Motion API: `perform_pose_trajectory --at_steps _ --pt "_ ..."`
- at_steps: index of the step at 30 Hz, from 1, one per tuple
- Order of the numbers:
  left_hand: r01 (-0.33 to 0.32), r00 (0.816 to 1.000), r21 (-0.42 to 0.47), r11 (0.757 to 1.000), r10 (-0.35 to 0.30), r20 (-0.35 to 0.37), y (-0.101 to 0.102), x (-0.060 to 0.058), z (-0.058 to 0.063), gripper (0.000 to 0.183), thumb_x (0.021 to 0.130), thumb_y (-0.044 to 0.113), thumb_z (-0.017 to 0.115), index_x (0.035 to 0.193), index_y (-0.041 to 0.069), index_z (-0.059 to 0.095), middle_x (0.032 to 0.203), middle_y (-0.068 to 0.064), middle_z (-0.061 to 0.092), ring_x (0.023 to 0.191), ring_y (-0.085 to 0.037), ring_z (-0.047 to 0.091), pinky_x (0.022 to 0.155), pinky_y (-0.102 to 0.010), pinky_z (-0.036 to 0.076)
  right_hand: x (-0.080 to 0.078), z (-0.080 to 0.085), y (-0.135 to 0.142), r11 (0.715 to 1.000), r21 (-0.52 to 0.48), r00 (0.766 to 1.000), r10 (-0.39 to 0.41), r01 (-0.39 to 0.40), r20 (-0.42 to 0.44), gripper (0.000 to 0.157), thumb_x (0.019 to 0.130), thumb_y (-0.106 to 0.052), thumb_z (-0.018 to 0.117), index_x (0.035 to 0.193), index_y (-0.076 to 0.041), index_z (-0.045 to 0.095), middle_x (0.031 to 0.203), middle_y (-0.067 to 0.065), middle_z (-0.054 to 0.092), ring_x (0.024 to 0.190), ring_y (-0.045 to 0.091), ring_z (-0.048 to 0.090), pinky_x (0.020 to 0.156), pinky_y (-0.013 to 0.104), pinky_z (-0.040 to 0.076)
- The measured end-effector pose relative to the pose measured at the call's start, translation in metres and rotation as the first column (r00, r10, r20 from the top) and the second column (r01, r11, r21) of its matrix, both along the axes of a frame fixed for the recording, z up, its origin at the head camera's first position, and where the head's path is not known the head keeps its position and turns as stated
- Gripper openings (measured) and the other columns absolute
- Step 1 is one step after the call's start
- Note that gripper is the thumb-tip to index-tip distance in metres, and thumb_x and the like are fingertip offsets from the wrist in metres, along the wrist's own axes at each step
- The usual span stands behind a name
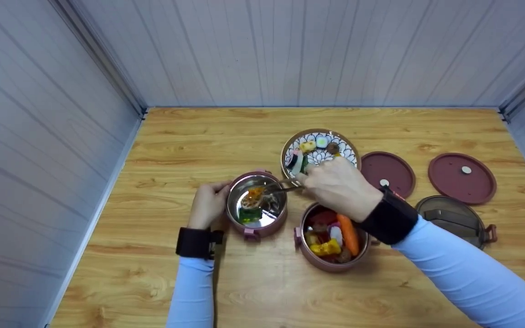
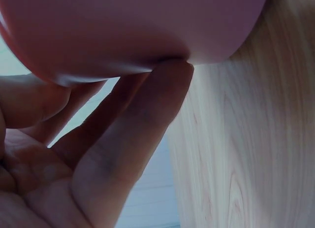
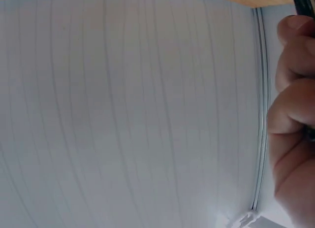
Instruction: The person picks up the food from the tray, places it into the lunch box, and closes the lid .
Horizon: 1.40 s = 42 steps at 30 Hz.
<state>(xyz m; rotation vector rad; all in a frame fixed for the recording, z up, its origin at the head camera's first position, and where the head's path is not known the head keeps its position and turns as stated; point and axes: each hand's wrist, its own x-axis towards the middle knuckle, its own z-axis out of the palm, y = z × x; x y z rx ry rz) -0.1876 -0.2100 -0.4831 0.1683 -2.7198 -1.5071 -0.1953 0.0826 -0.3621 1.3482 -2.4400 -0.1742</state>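
Note:
A round pink pot with a steel lining stands in the middle of the table. Inside it are orange shredded food and a dark green piece. My left hand is at the pot's left side; in the left wrist view its extended fingers press their tips against the pink outer wall. From the right, my right hand grips a pair of slim dark chopsticks, their tips inside the pot by the orange food. In the right wrist view, curled fingers show around a dark stick at the edge.
A second pink pot holding a carrot and other food pieces stands under my right forearm. Behind is a patterned plate with several food pieces. Two maroon lids and a dark lid with a handle lie right. Walls enclose the table.

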Motion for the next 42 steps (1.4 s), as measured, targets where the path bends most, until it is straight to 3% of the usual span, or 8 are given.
perform_pose_trajectory --at_steps 8,15,20,24,28,35,38,42 --pt "0.001 1.0 -0.007 1.0 -0.001 -0.016 0.0 -0.001 -0.001 0.024 0.097 0.004 0.06 0.117 -0.006 0.069 0.118 -0.022 0.067 0.117 -0.034 0.06 0.102 -0.045 0.045 0.026 0.0 -0.016 0.99 0.054 0.991 -0.131 0.132 -0.024 0.014 0.09 -0.004 0.063 0.076 -0.005 0.066 0.054 0.0 0.041 0.042 0.009 0.031 0.035 0.024 0.03" --pt "0.02 0.999 -0.028 0.999 -0.021 -0.037 0.002 -0.002 -0.001 0.025 0.097 0.005 0.06 0.117 -0.007 0.069 0.117 -0.022 0.067 0.117 -0.035 0.06 0.102 -0.046 0.045 0.038 -0.007 -0.023 0.984 -0.001 0.983 -0.18 0.18 -0.039 0.026 0.089 -0.019 0.073 0.069 -0.007 0.062 0.053 0.0 0.043 0.042 0.011 0.039 0.034 0.026 0.035" --pt "0.013 0.999 -0.04 0.999 -0.015 -0.045 -0.001 -0.002 -0.001 0.025 0.097 0.006 0.06 0.116 -0.006 0.07 0.116 -0.022 0.068 0.115 -0.034 0.061 0.101 -0.045 0.046 0.035 0.009 -0.013 0.976 -0.004 0.975 -0.218 0.218 0.043 0.034 0.086 -0.036 0.077 0.095 -0.004 0.072 0.059 0.002 0.051 0.042 0.012 0.04 0.034 0.027 0.035" --pt "0.009 0.999 -0.033 0.999 -0.011 -0.041 -0.003 -0.001 -0.003 0.024 0.097 0.005 0.06 0.116 -0.007 0.069 0.116 -0.022 0.068 0.115 -0.034 0.061 0.101 -0.045 0.046 0.029 0.027 0.005 0.942 -0.052 0.927 -0.314 0.331 0.206 0.05 0.088 -0.043 0.073 0.125 -0.009 0.068 0.072 0.007 0.064 0.045 0.015 0.045 0.038 0.03 0.038" --pt "0.005 0.999 -0.035 0.999 -0.007 -0.05 -0.004 0.0 -0.004 0.024 0.097 0.004 0.06 0.115 -0.007 0.07 0.115 -0.022 0.068 0.115 -0.034 0.061 0.101 -0.046 0.046 0.019 0.032 0.032 0.884 -0.134 0.866 -0.391 0.448 0.312 0.052 0.091 -0.043 0.07 0.132 -0.013 0.065 0.067 0.006 0.059 0.047 0.018 0.045 0.038 0.031 0.034" --pt "0.007 0.998 -0.032 0.999 -0.009 -0.061 -0.005 0.001 -0.003 0.024 0.096 0.004 0.06 0.115 -0.007 0.07 0.115 -0.022 0.068 0.114 -0.035 0.062 0.1 -0.046 0.046 0.005 0.008 0.08 0.816 -0.218 0.824 -0.447 0.535 0.347 0.049 0.089 -0.041 0.072 0.125 -0.008 0.069 0.055 0.002 0.049 0.045 0.019 0.045 0.036 0.034 0.03" --pt "0.008 0.999 -0.024 1.0 -0.009 -0.052 -0.005 0.0 -0.003 0.024 0.096 0.003 0.06 0.116 -0.007 0.069 0.115 -0.022 0.068 0.115 -0.035 0.061 0.101 -0.046 0.046 0.002 -0.006 0.094 0.792 -0.198 0.792 -0.485 0.577 0.371 0.051 0.089 -0.042 0.072 0.126 -0.008 0.069 0.051 0.003 0.042 0.043 0.019 0.04 0.037 0.034 0.025" --pt "0.004 0.999 -0.026 1.0 -0.006 -0.045 -0.005 0.0 -0.003 0.024 0.097 0.004 0.06 0.116 -0.007 0.069 0.116 -0.022 0.068 0.115 -0.034 0.061 0.101 -0.046 0.046 -0.001 -0.023 0.104 0.77 -0.17 0.744 -0.496 0.615 0.448 0.05 0.09 -0.041 0.072 0.127 -0.009 0.068 0.059 0.004 0.052 0.047 0.021 0.046 0.038 0.034 0.028"
